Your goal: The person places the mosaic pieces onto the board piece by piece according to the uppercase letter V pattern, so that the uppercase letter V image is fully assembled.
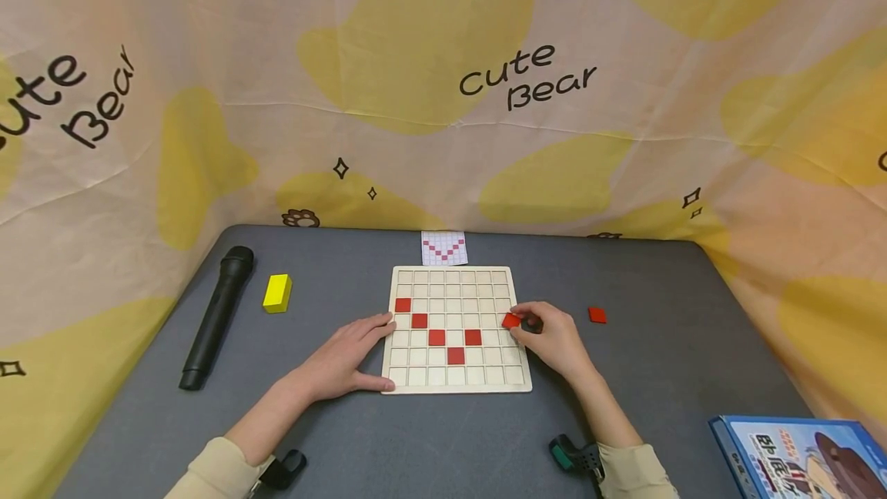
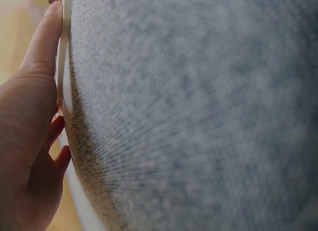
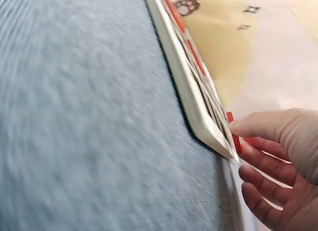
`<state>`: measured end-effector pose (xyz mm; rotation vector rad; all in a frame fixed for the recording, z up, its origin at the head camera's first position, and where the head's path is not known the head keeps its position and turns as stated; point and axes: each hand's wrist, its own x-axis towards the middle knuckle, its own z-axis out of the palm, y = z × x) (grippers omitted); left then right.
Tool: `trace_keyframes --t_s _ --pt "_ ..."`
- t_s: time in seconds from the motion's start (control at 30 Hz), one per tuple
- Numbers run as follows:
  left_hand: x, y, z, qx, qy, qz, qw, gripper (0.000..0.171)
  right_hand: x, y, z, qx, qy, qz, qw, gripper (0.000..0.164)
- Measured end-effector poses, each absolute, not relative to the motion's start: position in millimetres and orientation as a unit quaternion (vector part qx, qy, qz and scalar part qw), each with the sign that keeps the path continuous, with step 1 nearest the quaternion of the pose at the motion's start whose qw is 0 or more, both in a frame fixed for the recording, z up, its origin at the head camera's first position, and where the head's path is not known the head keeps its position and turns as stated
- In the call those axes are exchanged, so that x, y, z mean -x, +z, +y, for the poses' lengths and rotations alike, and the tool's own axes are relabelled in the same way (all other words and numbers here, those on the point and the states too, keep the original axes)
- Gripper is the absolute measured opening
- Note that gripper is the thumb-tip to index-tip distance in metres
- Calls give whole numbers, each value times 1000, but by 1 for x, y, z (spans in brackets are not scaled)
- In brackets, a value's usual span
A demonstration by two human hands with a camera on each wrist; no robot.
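A cream grid board (image 1: 420, 377) lies flat on the table, with several red square tiles (image 1: 436, 337) set in its cells in a slanting pattern. My left hand (image 1: 346, 356) rests against the board's left edge, fingers extended and thumb at the near corner. Between thumb and fingers, my right hand (image 1: 557, 337) pinches a red tile (image 1: 511, 320) over the board's right side. The right wrist view shows this tile (image 3: 235, 143) tilted above the board's rim. Another red tile (image 1: 597, 315) lies on the table to the right.
Behind the board is a small pattern card (image 1: 444, 249) with a pink V of squares. A black microphone (image 1: 218, 318) and a yellow block (image 1: 277, 293) lie at the left. A blue box (image 1: 797, 457) occupies the near right corner. A printed curtain (image 1: 416, 45) hangs behind the grey table (image 1: 658, 360).
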<state>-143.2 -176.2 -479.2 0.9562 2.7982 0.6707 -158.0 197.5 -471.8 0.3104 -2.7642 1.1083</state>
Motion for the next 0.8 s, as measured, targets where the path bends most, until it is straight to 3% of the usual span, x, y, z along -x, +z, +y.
trace_keyframes --t_s 0.8 --pt "143 -478 -176 -311 218 923 59 97 168 -473 171 -155 353 -920 65 25"
